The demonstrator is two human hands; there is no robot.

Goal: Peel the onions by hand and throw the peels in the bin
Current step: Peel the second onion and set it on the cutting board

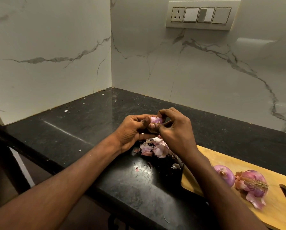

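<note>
Gripping one onion (155, 120), both the left hand (133, 130) and right hand (175, 130) risk scattering peels (155, 148) off the near counter (89, 123) edge.

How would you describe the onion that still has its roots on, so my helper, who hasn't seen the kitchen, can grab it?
Find the wooden cutting board at the right end of the black countertop. Two red onions lie on it; take the onion nearer the board's handle slot. Unlike its smoother neighbour, it shows a tuft of dry roots and loose skin flaring beneath it.
</note>
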